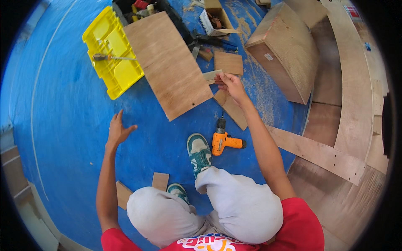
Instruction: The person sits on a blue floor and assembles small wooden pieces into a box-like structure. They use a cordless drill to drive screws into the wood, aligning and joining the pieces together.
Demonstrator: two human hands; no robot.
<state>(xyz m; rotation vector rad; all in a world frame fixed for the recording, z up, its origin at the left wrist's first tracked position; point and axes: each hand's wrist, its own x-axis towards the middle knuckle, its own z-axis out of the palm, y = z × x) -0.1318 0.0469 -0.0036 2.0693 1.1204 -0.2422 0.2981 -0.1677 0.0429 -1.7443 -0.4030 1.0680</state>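
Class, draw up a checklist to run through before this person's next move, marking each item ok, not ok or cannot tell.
1. Left hand free: ok; its fingers are spread and hold nothing.
2. Right hand gripping the small wood strip: cannot tell; the fingers are at its end, but a firm pinch is unclear.
3. Orange drill set down: ok; it lies on the blue floor sheet, in neither hand.
4. Screwdriver put away: not ok; it lies across the yellow lid.
5. Floor swept: not ok; sawdust is scattered near the large wooden box.
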